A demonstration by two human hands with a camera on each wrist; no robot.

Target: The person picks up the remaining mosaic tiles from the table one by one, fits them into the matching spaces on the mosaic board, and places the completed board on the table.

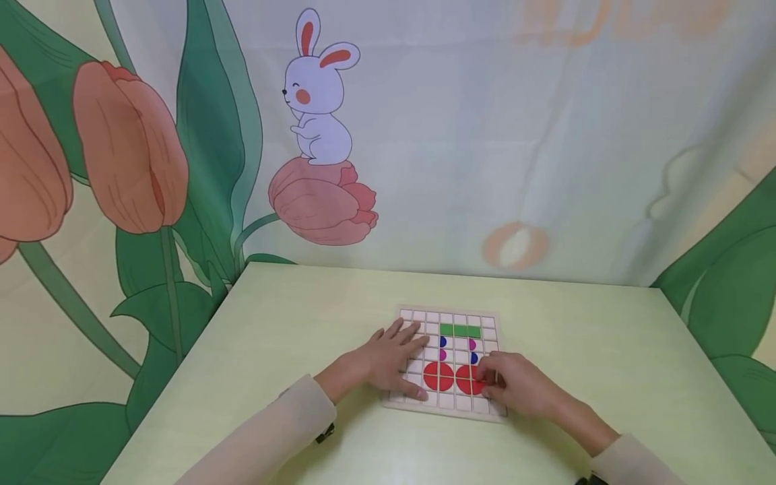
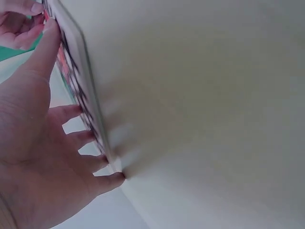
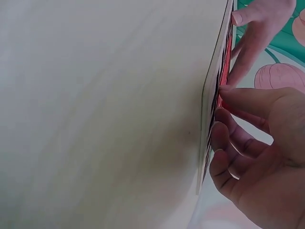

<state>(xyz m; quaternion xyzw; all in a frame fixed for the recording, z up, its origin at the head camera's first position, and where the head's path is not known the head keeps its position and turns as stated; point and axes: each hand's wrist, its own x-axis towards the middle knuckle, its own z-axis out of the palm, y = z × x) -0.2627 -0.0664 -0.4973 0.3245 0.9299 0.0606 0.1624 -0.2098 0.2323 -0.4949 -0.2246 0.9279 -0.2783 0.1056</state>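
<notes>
A square, light-framed board [image 1: 444, 411] of small white tiles lies on the table. Its tiles make a pattern: a green bar [image 1: 459, 331], blue and magenta half discs, and two red discs, left [image 1: 438, 376] and right [image 1: 465, 380]. My left hand [image 1: 391, 358] rests on the board's left side, fingers spread, thumb near its lower edge. My right hand [image 1: 515, 380] bends over the board's lower right, fingers curled. Its thumb and fingertips touch the tiles at the right red disc and cover part of it. Whether a tile is pinched between them is hidden.
The pale yellow table [image 1: 303, 316] extends around the board on all sides. Behind it hangs a cloth backdrop [image 1: 448, 135] printed with tulips and a rabbit. Dark straps show at both sleeve cuffs.
</notes>
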